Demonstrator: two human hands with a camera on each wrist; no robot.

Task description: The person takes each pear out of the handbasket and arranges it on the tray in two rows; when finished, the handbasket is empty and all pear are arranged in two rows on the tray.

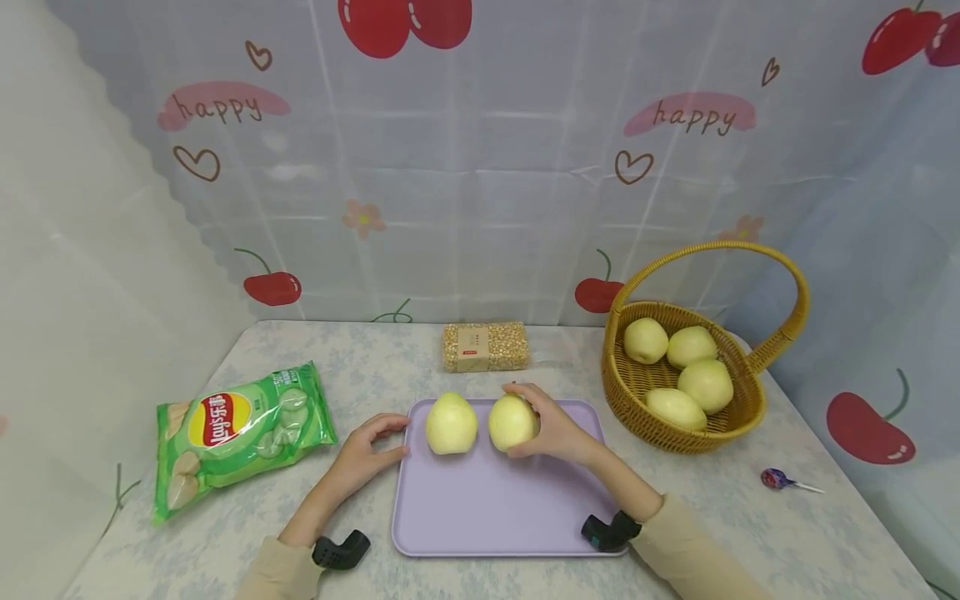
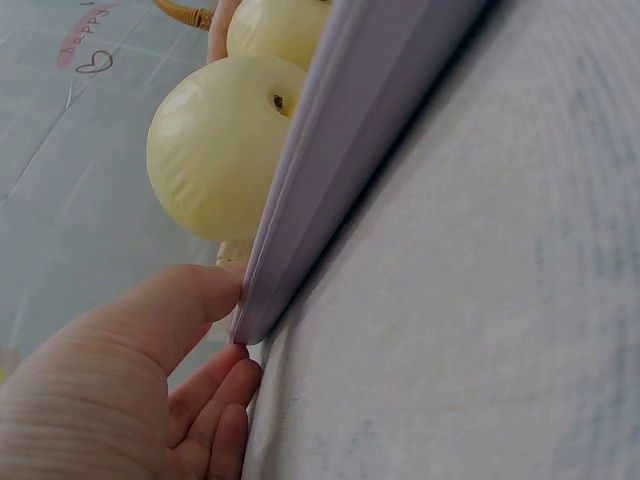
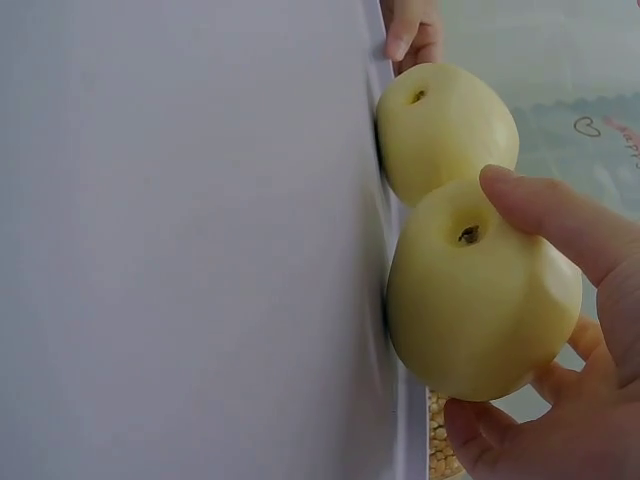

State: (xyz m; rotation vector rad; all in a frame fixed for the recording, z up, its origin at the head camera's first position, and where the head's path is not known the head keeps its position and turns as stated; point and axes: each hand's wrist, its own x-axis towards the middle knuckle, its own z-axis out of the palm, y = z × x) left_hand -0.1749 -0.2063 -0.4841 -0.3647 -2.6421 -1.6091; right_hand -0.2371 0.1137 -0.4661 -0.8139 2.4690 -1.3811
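A pale yellow pear [image 1: 513, 423] sits at the back of the lilac tray [image 1: 495, 508], and my right hand [image 1: 551, 427] grips it. In the right wrist view the thumb lies on the upper side of this pear [image 3: 480, 300], with the other fingers around its far side. Just left of it on the tray stands a second pear [image 1: 451, 423]. My left hand [image 1: 367, 454] rests at the tray's back left corner. Its thumb and fingertips touch the outer edge in the left wrist view, where the pear [image 2: 215, 150] rises beyond the rim.
A wicker basket [image 1: 622, 400] with several pears and a tall handle stands at the right. Near it lies a lollipop [image 1: 787, 480]. A green bag of chips [image 1: 243, 437] lies at the left, and a packet of yellow grains [image 1: 506, 346] lies behind the tray.
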